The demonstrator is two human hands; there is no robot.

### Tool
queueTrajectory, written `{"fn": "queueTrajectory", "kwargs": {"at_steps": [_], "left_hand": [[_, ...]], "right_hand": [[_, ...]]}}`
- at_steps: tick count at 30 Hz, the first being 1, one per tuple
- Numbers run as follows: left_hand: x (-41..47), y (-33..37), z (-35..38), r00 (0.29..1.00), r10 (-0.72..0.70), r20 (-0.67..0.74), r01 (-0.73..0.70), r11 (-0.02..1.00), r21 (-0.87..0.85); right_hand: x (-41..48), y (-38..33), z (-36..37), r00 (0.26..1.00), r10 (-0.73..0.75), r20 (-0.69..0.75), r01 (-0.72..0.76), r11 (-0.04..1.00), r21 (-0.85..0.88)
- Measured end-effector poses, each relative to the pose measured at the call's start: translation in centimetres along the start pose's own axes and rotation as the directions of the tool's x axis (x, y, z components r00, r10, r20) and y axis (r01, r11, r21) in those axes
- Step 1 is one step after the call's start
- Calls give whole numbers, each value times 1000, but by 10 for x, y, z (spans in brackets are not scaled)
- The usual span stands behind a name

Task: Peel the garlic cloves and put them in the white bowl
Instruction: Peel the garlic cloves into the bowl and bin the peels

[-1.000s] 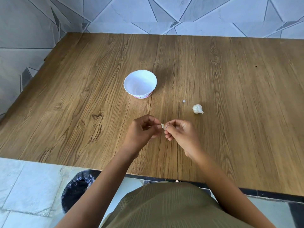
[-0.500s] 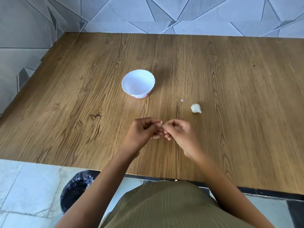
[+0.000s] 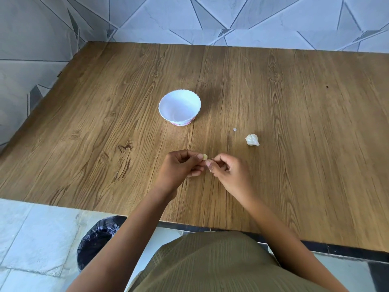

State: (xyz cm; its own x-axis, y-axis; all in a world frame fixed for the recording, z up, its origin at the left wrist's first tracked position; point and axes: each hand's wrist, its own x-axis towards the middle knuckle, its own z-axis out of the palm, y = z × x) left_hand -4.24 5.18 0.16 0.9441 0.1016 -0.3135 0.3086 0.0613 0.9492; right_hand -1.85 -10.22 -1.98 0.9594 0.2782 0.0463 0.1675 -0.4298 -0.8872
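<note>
Meanwhile, left hand (image 3: pixel 179 167) and right hand (image 3: pixel 229 174) both grip the garlic clove (image 3: pixel 205 157); the white bowl (image 3: pixel 180 108) shows bare inside.

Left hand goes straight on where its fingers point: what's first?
The right hand: the left hand, pinching the garlic clove, points across at its fingertips, right at the clove. One view, so depth is unsure.

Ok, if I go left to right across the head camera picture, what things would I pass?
Black-lined bin → white bowl → held garlic clove → tiny peel scrap → garlic bulb.
</note>
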Motion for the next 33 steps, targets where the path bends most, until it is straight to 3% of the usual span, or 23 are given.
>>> {"fn": "queueTrajectory", "kwargs": {"at_steps": [2,4,8,15,21,26,33], "left_hand": [[0,0,-1,999,32,-18,-31,999,28],[1,1,0,998,57,-28,-56,998,38],[-2,1,3,997,72,-9,-72,997,31],[1,13,-6,992,120,48,-129,934,334],[-2,19,-5,957,279,85,-269,733,624],[0,20,-1,951,290,106,-287,708,645],[0,15,1,969,241,60,-237,825,513]], "right_hand": [[2,0,1,1000,-1,3,1,999,41],[4,0,-1,995,90,42,-96,977,189],[3,-5,-1,965,235,115,-261,834,486],[0,-7,-8,994,75,81,-98,937,335],[-1,-8,-6,986,118,121,-162,864,476],[-3,-8,-7,991,81,109,-117,911,394],[-4,-10,-6,983,127,132,-176,852,493]]}}
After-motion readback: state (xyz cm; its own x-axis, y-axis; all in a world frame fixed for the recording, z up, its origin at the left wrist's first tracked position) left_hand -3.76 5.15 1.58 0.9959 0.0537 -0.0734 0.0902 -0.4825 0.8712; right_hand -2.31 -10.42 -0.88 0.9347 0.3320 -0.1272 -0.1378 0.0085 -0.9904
